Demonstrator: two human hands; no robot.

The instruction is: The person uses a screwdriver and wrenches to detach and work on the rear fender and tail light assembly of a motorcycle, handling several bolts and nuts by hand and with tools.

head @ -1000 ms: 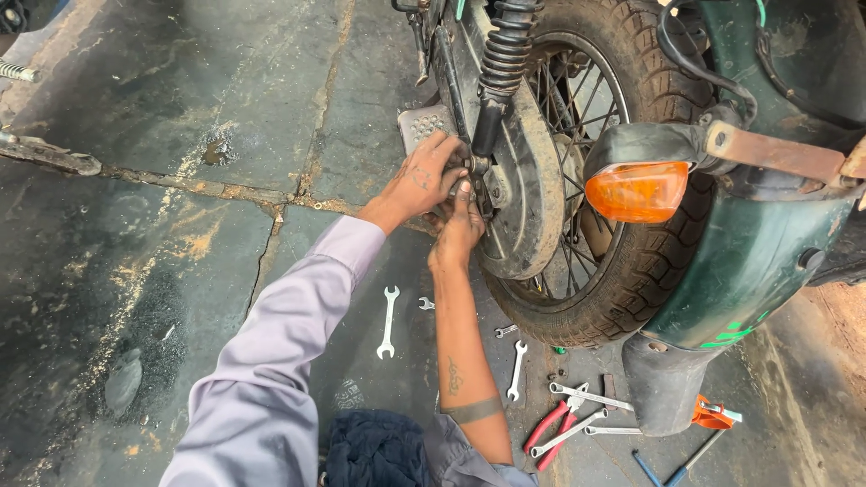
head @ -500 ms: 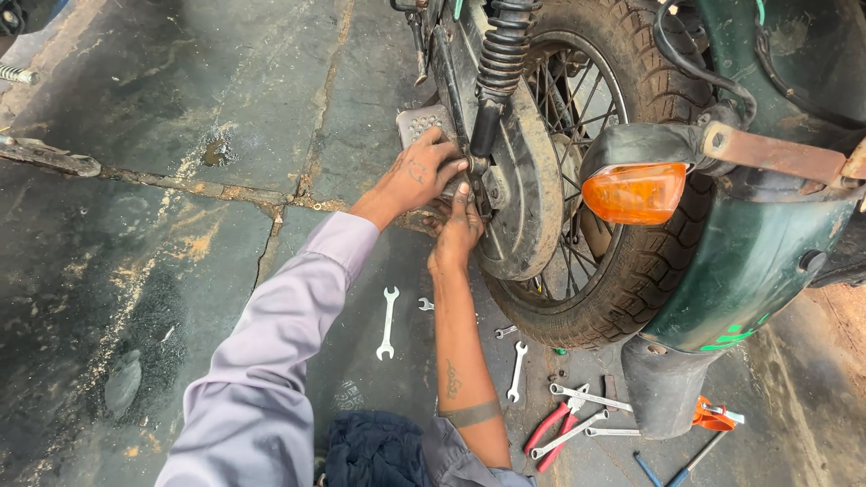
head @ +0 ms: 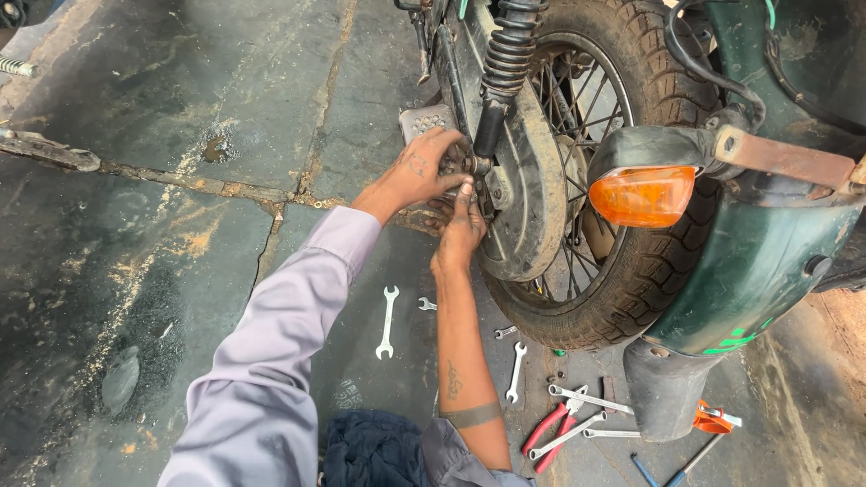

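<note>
**A:** Where is the part the hands work on?

**B:** It is a small metal part at the middle of the back wheel (head: pixel 622 207), just below the spring (head: pixel 507 54). It sits right at the fingertips, a bit to their right. Both hands touch that spot.

**A:** Which hand is nearer?

**B:** They are about the same. The left hand (head: pixel 417 173) comes in from the left and lies over the top, fingers bent around the spot. The right hand (head: pixel 462 227) comes up from the near side, fingers pointing up and pressed on it. I cannot tell what the fingers pinch, because they hide it.

**A:** What does it look like there?

**B:** The round metal cover (head: pixel 528 207) is dull grey and dusty. The tyre (head: pixel 658 81) is black and bumpy, with thin shiny spokes. An orange light (head: pixel 642 194) sticks out on the right, over a dark green mudguard (head: pixel 758 271).

**A:** And on the ground?

**B:** The floor (head: pixel 180 180) is dark, cracked and stained. A silver spanner (head: pixel 388 322) lies near the left arm. Another spanner (head: pixel 516 372) and red pliers (head: pixel 552 433) lie nearer, to the right.
</note>
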